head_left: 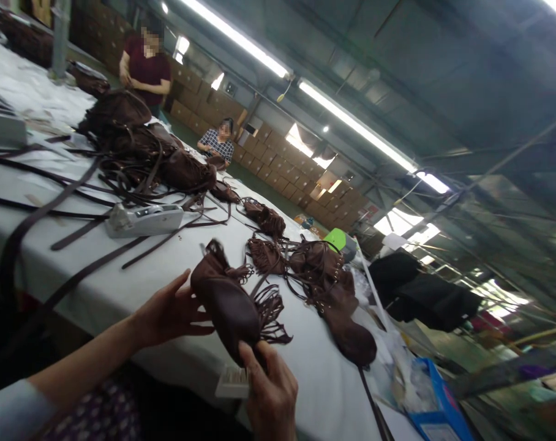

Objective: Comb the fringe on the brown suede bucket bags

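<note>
A small dark brown leather bag [229,306] with fringe along its right side is held up over the near edge of the white-covered table [305,355]. My right hand [271,389] grips its lower end between thumb and fingers. At the bag's left side is my left hand [179,309], its fingers spread and stretched toward it; whether they press on the leather is hard to see. Just below the bag, beside my right hand, sits a small white box [232,381] with pale contents.
Brown bags and straps [135,147] are heaped at the left, with a grey tape dispenser [144,219] in front. More fringed bags [324,269] lie to the right, near a blue box [436,398]. Two people [147,67] are across the table; cartons [278,165] line the back.
</note>
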`<state>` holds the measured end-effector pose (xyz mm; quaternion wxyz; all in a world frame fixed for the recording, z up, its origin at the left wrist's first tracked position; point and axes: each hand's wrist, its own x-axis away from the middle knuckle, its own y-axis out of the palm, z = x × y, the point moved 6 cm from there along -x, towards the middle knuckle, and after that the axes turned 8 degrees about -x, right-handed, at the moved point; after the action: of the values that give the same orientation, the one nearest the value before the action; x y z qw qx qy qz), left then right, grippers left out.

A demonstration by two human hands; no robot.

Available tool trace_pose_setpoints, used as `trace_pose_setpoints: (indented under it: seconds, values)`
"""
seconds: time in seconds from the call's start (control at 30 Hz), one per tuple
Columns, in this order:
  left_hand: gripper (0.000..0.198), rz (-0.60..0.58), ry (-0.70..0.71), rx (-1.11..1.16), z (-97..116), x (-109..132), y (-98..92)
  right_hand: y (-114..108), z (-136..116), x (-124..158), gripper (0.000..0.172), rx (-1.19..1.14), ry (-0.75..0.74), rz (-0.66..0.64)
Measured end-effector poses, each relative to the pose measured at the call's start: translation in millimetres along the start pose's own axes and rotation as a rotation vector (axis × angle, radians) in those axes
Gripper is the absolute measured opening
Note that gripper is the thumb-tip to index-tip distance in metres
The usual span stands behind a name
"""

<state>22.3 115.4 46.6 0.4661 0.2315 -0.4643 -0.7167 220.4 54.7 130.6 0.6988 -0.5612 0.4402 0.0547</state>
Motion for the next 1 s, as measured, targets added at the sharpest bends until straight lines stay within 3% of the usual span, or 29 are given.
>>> trace_pose_setpoints:
  seconds: [0.1,0.2,0.3,0.4,0.5,0.6,0.67,0.73,0.8,0.87,1.0]
  values:
    - [0.049,0.180,-0.054,-0.031,-12,25,-64.0,47,-9,58,0.041,-0.033,0.021,-0.042]
    - [0.046,0.302,-0.023,-0.108,-21,46,-95.5,86,-31,108,0.035,-0.026,0.027,-0.090]
    - [0.043,0.326,-0.015,-0.226,-26,46,-96.5,101,-41,131,0.035,-0.059,0.104,-0.148]
    - [0.047,0.349,-0.019,-0.395,-27,32,-92.8,101,-37,137,0.036,-0.097,0.149,-0.125]
    - [0.047,0.453,-0.002,-0.669,-24,22,-87.0,105,-32,144,0.035,-0.047,0.135,-0.117]
    - [0.039,0.446,0.094,-0.914,-19,22,-56.5,116,-31,153,0.033,0.025,0.189,-0.151]
    - [0.033,0.338,0.191,-0.965,-15,22,-28.2,123,-33,154,0.035,0.033,0.245,-0.156]
    - [0.032,0.320,0.247,-0.927,-7,19,-14.6,126,-37,153,0.040,0.032,0.289,-0.139]
    - [0.034,0.430,0.239,-0.839,1,14,-23.5,127,-39,152,0.042,0.036,0.317,-0.101]
    - [0.034,0.532,0.204,-0.713,2,9,-44.6,124,-39,156,0.041,0.024,0.327,-0.033]
    - [0.030,0.551,0.129,-0.426,-22,17,-83.9,103,-12,173,0.032,-0.034,0.499,0.138]
